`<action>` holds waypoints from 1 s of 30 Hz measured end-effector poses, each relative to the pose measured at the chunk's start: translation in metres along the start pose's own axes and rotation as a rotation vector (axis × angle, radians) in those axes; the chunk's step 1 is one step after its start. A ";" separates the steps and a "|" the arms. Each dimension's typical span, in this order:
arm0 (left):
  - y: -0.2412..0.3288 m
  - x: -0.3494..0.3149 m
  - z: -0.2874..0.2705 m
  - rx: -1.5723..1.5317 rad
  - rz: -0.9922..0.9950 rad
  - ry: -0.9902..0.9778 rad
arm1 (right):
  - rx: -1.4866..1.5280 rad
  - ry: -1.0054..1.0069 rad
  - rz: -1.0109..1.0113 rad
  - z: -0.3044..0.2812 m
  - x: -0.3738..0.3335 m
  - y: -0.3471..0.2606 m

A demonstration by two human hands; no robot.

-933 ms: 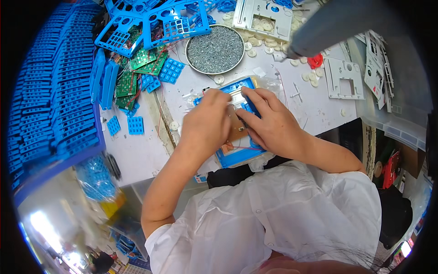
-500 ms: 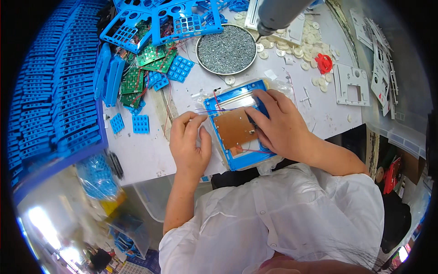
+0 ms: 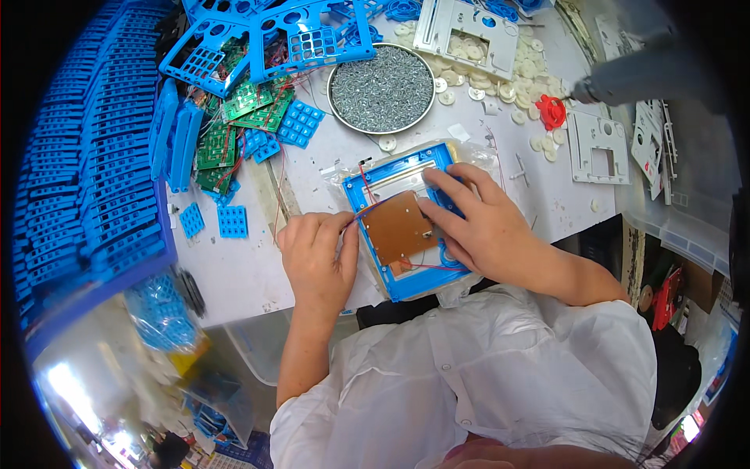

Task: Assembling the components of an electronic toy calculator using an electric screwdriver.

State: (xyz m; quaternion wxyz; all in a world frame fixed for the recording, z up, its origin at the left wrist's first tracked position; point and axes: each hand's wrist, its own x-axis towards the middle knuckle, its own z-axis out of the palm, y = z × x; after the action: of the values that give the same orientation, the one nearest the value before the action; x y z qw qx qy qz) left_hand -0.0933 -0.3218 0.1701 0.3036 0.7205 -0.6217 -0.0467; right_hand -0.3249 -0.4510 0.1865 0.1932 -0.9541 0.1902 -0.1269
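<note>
A blue plastic casing (image 3: 428,283) lies open on clear plastic wrap at the table's near edge. Inside it sits a brown circuit board (image 3: 397,230), slightly tilted, with thin wires around it. At the board's upper left corner, my left hand (image 3: 316,254) pinches thin dark wires (image 3: 370,208) between thumb and forefinger; their ends are hidden. My right hand (image 3: 492,230) rests over the casing's right side, fingers stretched and apart. Its thumb touches the board's right edge and the forefinger reaches a silvery strip (image 3: 405,177); the lower fingers are partly hidden.
A round dish of small screws (image 3: 381,87) stands beyond the casing. Green circuit boards (image 3: 216,147) and blue keypads (image 3: 301,123) lie left of it. Stacked blue frames (image 3: 94,156) fill the far left. White discs (image 3: 508,94), a red ring (image 3: 551,112) and a grey power screwdriver (image 3: 637,76) are right.
My left fingertips have closed on the wires at the board's corner, and the wires have shifted. The grey screwdriver has swung right, away from the screw dish. The whole view has shifted slightly.
</note>
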 end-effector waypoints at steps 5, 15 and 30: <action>0.005 -0.005 -0.002 -0.110 -0.045 0.033 | -0.116 -0.055 -0.030 -0.004 0.001 -0.003; 0.025 -0.009 0.010 -0.369 -0.077 0.209 | 0.154 0.147 -0.031 -0.015 0.016 0.013; 0.009 -0.028 0.013 -0.298 -0.213 0.247 | 0.125 0.026 -0.211 0.021 0.111 0.030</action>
State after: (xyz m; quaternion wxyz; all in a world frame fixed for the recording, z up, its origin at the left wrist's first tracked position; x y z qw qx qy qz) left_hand -0.1134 -0.3012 0.1557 0.4740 0.7296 -0.4861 -0.0813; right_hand -0.2285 -0.5156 0.1734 0.2352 -0.9533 0.0831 -0.1704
